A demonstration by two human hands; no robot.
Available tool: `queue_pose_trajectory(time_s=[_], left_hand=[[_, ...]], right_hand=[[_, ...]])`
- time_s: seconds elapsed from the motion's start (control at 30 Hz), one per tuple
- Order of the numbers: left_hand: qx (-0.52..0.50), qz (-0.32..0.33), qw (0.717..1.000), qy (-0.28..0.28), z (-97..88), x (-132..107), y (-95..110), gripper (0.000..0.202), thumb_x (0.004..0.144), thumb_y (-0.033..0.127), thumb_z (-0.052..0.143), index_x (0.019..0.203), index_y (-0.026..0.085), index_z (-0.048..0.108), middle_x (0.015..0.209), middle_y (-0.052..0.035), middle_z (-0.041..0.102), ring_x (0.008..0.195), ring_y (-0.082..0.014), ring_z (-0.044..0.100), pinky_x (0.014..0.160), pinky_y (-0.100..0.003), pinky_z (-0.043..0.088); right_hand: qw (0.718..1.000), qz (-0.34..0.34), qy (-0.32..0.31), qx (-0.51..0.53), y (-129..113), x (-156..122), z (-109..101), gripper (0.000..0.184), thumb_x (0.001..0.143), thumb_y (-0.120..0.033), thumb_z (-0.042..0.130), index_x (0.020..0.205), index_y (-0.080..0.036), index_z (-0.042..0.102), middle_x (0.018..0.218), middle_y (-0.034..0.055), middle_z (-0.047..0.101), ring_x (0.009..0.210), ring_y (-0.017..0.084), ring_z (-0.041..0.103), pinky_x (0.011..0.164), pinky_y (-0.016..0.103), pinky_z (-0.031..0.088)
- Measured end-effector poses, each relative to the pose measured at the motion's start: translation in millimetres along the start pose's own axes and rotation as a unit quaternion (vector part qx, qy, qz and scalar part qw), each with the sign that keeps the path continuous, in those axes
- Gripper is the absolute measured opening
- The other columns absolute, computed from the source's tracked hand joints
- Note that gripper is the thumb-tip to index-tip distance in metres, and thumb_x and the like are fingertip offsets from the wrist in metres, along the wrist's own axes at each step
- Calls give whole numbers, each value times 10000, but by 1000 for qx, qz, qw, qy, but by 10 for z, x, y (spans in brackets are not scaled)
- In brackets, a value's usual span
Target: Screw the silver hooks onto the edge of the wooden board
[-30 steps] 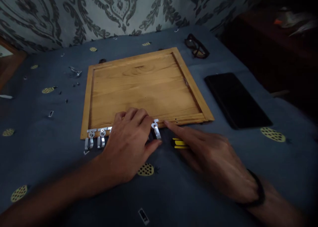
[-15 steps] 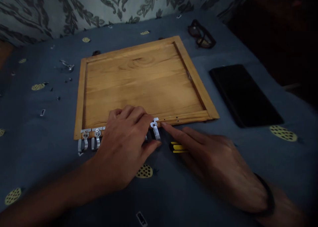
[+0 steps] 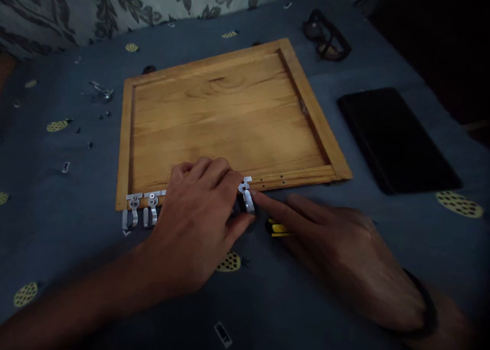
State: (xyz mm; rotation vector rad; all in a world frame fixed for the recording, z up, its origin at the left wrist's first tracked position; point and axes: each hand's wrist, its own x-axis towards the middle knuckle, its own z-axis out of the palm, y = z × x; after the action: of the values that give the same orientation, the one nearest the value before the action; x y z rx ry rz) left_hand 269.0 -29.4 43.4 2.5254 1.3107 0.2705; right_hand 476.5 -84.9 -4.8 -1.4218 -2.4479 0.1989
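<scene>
A wooden board with a raised frame lies on a blue cloth. Metal hooks sit along its near edge. My left hand rests on that edge with bent fingers. Its thumb and forefinger pinch one loose-looking metal hook. My right hand lies low on the cloth with fingers stretched out, and its forefinger tip touches the same hook from the right. A yellow and black tool handle pokes out from under the right hand; the rest of it is hidden.
A black phone or tablet lies to the right of the board, dark glasses at the far right. Small screws and metal bits are scattered on the cloth at the left. A patterned wall runs behind.
The view has tilted down and shifted slightly. My right forefinger has closed in until it touches the hook. My left hand stays on the board's edge.
</scene>
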Motion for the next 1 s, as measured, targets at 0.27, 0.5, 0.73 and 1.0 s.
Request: queue_pose_trajectory(time_s=[0.27, 0.5, 0.73, 1.0], left_hand=[[2, 4, 1000, -3, 19, 0, -15, 222, 858, 240, 755, 1052, 176, 667, 1096, -58, 707, 1017, -268, 637, 888, -468, 435], [1, 17, 1000, 14, 31, 0, -22, 239, 856, 203, 738, 1071, 160, 644, 1090, -69, 713, 1009, -274, 645, 896, -472, 424], [3, 20, 1000, 11, 30, -3, -30, 250, 867, 211, 722, 1092, 165, 624, 1118, -71, 718, 1031, -266, 655, 952, -475, 414], [10, 25, 999, 18, 34, 18, -25, 216, 866, 196, 687, 1072, 165, 631, 1092, -76, 722, 995, -266, 655, 905, -463, 423]], right_hand=[[998, -49, 44, -7, -17, 66, -44, 407, 1019, -98, 341, 1342, -207, 565, 765, -35, 629, 540, 101, 612, 486, 258, 422], [998, -35, 39, 19, -32, 55, -64, 401, 1044, -105, 284, 1333, -214, 541, 751, -36, 603, 542, 100, 598, 475, 256, 386], [999, -34, 38, 16, -20, 72, -72, 441, 1003, -44, 291, 1316, -213, 551, 727, -42, 588, 524, 97, 581, 479, 259, 391], [999, -32, 31, 30, -25, 16, -42, 440, 1039, -88, 282, 1374, -211, 539, 734, -32, 563, 541, 103, 544, 485, 259, 371]])
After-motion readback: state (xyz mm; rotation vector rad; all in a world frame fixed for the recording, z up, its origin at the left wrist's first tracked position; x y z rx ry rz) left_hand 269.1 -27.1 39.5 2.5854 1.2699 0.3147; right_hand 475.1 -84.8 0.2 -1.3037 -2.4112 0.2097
